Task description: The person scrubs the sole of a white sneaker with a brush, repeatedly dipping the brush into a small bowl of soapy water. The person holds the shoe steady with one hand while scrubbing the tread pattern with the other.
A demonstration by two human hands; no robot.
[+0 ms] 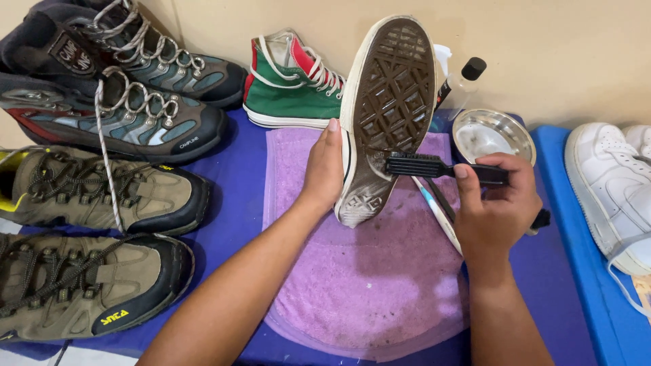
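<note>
While sole faces up | sneaker (pixel 388 108) toe away, heel near | brush (pixel 434 166) crosswise

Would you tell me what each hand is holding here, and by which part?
The left hand grips the upturned sneaker by its side edge; the right hand holds the black brush by its handle.

Boots (pixel 102 196) left of towel (pixel 380 285), bowl (pixel 494 134) right.

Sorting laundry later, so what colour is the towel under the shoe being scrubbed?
Purple; the towel shows best in the head view, spread below the shoe.
</note>
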